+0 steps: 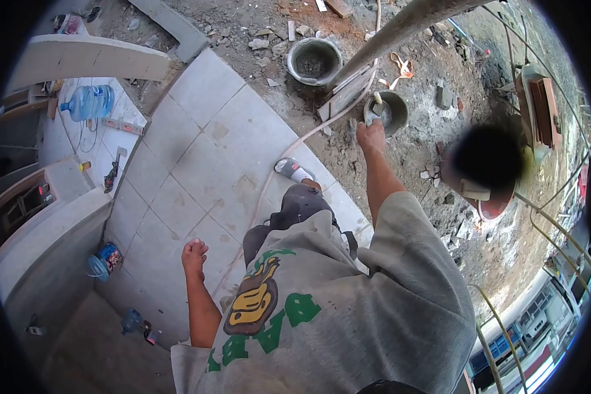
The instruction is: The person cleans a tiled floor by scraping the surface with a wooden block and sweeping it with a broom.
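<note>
My right hand (372,136) reaches forward, its fingers closed at the near rim of a small grey bucket (399,117). Inside the bucket is a tool with a pale rounded handle (377,98); its lower part is hard to make out. My left hand (195,255) hangs over the tiles at my side, fingers curled in, with nothing visible in it. A second, larger bucket (338,59) holding dark grey material stands on the dirt farther ahead.
A hose (302,139) crosses the pale tiled floor (171,167) by my foot. A thick pole (400,29) slants overhead. Rubble covers the ground ahead. A reddish tub (496,207) stands right, a water jug (87,102) left.
</note>
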`<state>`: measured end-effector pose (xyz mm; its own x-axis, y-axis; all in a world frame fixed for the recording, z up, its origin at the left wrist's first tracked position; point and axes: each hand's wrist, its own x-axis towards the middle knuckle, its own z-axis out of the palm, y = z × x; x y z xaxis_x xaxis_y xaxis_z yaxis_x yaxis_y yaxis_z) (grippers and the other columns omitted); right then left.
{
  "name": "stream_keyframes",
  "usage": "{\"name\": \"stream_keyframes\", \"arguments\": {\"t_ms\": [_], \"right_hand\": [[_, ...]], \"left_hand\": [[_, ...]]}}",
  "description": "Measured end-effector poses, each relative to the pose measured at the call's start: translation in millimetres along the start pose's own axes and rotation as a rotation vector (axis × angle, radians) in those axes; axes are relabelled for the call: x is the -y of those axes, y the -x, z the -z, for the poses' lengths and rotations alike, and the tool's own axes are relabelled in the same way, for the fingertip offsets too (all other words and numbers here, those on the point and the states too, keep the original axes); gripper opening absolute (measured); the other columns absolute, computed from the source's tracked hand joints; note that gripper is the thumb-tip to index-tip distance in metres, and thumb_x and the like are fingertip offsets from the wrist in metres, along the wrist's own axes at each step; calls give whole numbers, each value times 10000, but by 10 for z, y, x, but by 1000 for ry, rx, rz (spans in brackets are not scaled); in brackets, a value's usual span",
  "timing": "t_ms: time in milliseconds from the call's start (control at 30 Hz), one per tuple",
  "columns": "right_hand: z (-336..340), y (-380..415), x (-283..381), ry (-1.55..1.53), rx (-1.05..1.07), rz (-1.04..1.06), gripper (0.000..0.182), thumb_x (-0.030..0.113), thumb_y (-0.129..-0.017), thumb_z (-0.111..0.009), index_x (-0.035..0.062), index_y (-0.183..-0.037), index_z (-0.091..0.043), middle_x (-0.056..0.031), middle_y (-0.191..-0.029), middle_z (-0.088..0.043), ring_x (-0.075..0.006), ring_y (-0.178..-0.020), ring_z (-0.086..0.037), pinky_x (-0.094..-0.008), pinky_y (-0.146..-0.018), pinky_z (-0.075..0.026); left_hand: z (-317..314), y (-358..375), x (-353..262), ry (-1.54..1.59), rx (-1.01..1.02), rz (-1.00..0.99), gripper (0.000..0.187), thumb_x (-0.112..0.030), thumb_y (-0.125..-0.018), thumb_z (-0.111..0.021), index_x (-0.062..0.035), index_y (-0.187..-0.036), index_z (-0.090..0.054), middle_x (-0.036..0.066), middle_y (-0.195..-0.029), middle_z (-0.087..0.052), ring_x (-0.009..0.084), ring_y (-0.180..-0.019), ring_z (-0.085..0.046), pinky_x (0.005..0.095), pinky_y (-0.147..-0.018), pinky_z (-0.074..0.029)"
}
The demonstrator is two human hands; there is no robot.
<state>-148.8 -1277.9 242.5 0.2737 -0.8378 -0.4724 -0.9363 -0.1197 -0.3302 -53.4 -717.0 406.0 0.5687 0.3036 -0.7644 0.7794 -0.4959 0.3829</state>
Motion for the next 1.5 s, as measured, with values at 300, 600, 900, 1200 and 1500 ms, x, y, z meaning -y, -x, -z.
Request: {"name": "stream_keyframes", "arguments": {"t_ms": [300,600,900,1200,1500], "right_hand": [[-688,850,-168,-12,424,92,358,254,-740,-530,-22,-938,-642,-279,-978,-647,-382,-953,-636,-447,-844,-485],[-719,1136,-1097,-64,344,-165,339,185,-746,-488,-120,-770,-634,-272,-726,-649,-319,-592,-670,-400,-636,-550],[-351,2013,-1025,-317,70,-343,361,258,-762,-517,-29,-938,-649,-242,-951,-663,-373,-938,-635,-431,-843,-493],[-1384,4647,-1404,-435,88,-735,339,278,-790,-513,-29,-821,-654,-211,-840,-680,-318,-743,-679,-375,-736,-535],[-1917,5718,-1551,-613,132,-1069,299,153,-766,-502,-34,-908,-686,-198,-890,-690,-265,-690,-688,-367,-670,-544]], "left_hand": [[-107,-151,-260,-109,66,-41,332,-370,-894,-608,-111,-1095,-560,22,-1013,-630,150,-908,-608,314,-764,-433],[-18,-645,-508,-272,192,-86,326,-356,-896,-605,-106,-1097,-548,30,-1008,-633,155,-894,-614,321,-733,-440],[-309,-1602,-1256,-545,499,-312,460,-420,-899,-589,-93,-1207,-491,82,-1130,-612,193,-993,-602,366,-800,-446],[-304,-2118,-1521,-681,626,-447,418,-402,-913,-567,-91,-1187,-515,83,-1089,-622,202,-956,-610,366,-753,-446],[58,-2383,-1093,-795,631,-341,428,-400,-940,-517,-81,-1223,-491,99,-1148,-604,235,-974,-615,393,-747,-459]]}}
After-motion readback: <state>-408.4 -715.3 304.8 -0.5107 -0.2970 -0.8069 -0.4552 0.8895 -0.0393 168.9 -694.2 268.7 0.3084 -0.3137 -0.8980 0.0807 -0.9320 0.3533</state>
